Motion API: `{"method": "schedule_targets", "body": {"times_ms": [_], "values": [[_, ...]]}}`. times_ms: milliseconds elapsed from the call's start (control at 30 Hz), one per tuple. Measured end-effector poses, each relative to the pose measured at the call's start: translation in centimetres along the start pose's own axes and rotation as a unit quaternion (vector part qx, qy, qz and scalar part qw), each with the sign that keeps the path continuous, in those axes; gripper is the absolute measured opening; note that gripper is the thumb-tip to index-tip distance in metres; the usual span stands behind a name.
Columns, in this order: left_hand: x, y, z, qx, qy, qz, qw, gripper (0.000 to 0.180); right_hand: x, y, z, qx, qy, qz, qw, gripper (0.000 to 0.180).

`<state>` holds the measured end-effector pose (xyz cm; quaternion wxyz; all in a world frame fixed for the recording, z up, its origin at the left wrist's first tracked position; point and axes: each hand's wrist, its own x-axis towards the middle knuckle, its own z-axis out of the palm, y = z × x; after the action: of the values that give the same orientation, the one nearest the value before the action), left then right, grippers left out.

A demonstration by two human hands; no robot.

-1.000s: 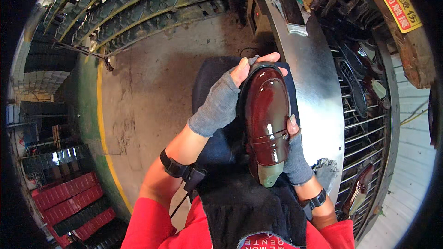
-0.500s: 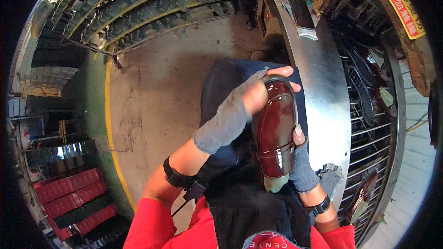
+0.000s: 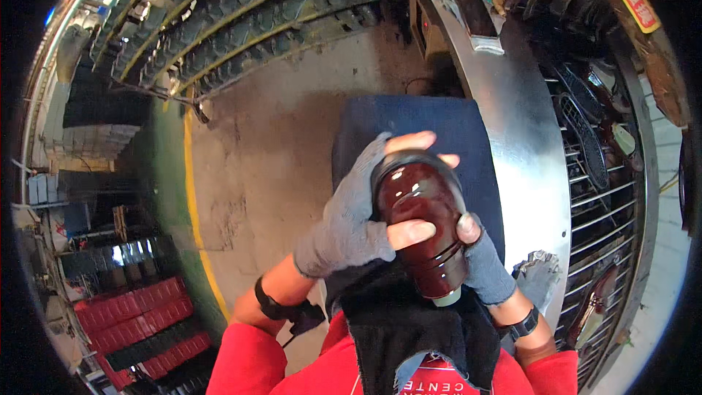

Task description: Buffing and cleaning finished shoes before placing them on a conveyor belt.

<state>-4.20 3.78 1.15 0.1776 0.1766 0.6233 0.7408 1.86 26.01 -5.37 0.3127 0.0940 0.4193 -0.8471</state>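
A glossy dark red loafer-style shoe (image 3: 428, 208), with a strap across its upper and a pale green last (image 3: 444, 298) showing at its opening, is held over my lap, toe pointing away. My left hand (image 3: 358, 223), in a grey fingerless glove, wraps the toe end from the left. Its thumb lies across the upper and its fingertips show beyond the toe. Gripping the shoe's right side is my right hand (image 3: 482, 252), gloved likewise, thumb against the edge; its other fingers are hidden. Beneath is a dark blue covered surface (image 3: 468, 128).
To the right runs a shiny metal table (image 3: 515, 121) bearing a dark phone-like device (image 3: 475, 14). Beyond it, a barred rack (image 3: 596, 212) holds a red shoe (image 3: 594, 303) and a black sole (image 3: 583, 135). Shelves of dark lasts (image 3: 241, 29) stand far left; red stacked pieces (image 3: 135, 303) lie nearer.
The shoe has tilted, its toe swinging left and toward me. My left hand has shifted from the toe's side to wrap the shoe, thumb now on the upper. The right hand keeps its grip.
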Motion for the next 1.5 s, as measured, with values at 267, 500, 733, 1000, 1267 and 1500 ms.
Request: {"method": "schedule_targets", "body": {"times_ms": [267, 500, 733, 1000, 1267, 1500], "values": [[-2.2, 1.9, -0.7, -0.103, 0.068, 0.179, 0.976, 0.088, -1.3, -3.0, -1.6, -0.292, -0.098, -0.149, 0.940, 0.081], [-2.5, -0.6, -1.0, -0.165, -0.027, 0.098, 0.981, 0.095, -6.3, -4.9, -2.9, -0.113, 0.166, -0.046, 0.979, 0.077], [1.9, -5.9, 4.5, -0.020, 0.035, -0.045, 0.998, 0.086, -2.2, -13.2, -2.6, -0.393, 0.045, -0.090, 0.914, 0.079], [2.6, -7.4, 5.2, 0.024, 0.108, 0.005, 0.994, 0.058, -0.5, -11.9, -2.6, -0.572, -0.028, -0.140, 0.808, 0.086], [1.5, -6.3, 5.7, 0.007, 0.127, -0.017, 0.992, 0.062, 0.1, -10.7, -1.6, -0.601, -0.010, -0.234, 0.764, 0.078], [1.1, -5.4, 5.5, 0.121, 0.137, 0.049, 0.982, 0.055, -0.3, -10.3, -0.4, -0.612, -0.004, -0.269, 0.743, 0.077]]}}
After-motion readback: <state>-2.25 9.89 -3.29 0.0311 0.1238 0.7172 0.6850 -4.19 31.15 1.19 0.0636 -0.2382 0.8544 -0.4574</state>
